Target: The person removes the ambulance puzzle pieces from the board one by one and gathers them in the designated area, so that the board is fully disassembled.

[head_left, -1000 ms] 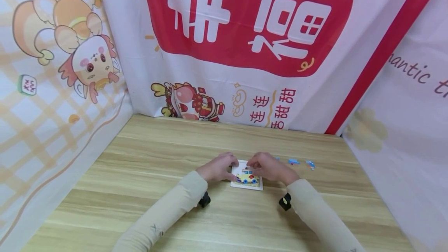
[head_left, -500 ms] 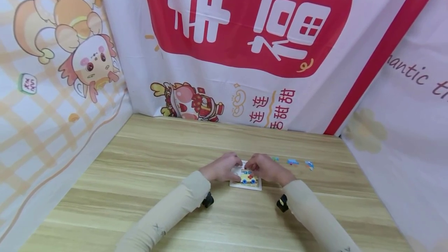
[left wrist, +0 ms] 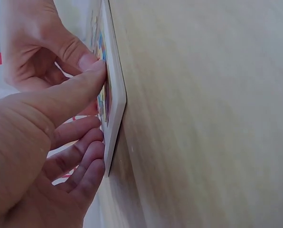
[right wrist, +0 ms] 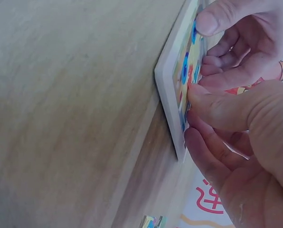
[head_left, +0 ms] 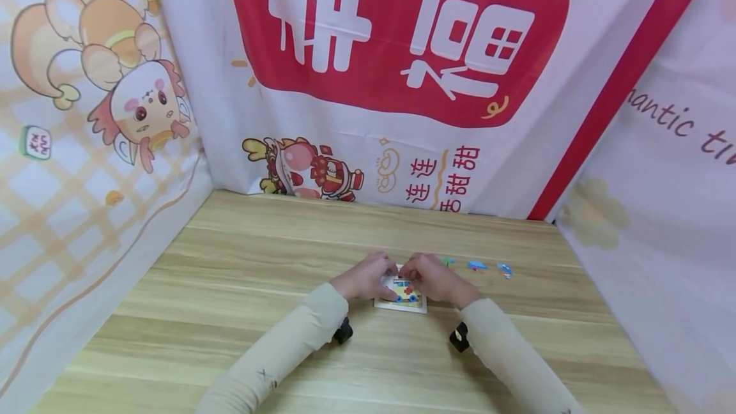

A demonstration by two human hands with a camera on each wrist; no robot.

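A square jigsaw puzzle (head_left: 400, 306) with a pale frame and a yellow ambulance picture lies flat on the wooden table, between the two hands. My left hand (head_left: 368, 278) is at its left side. The left thumb presses the picture's face near the front of the vehicle; the other fingers rest loosely by the far edge (left wrist: 91, 147). My right hand (head_left: 436, 276) reaches over the upper right part, thumb (right wrist: 198, 92) and fingertips against the picture. Those fingers cover much of that corner, so whether a piece is pinched between them is hidden.
Loose puzzle pieces lie to the right of the board: a green one (head_left: 448, 262), a blue one (head_left: 476, 265) and another blue one (head_left: 505, 269). Printed cloth hangs behind the table (head_left: 259, 235) and along both sides.
The left hand has shifted right, its thumb now further over the vehicle's front. The right hand has drawn slightly left, uncovering more of the green piece. The head view has turned a little.
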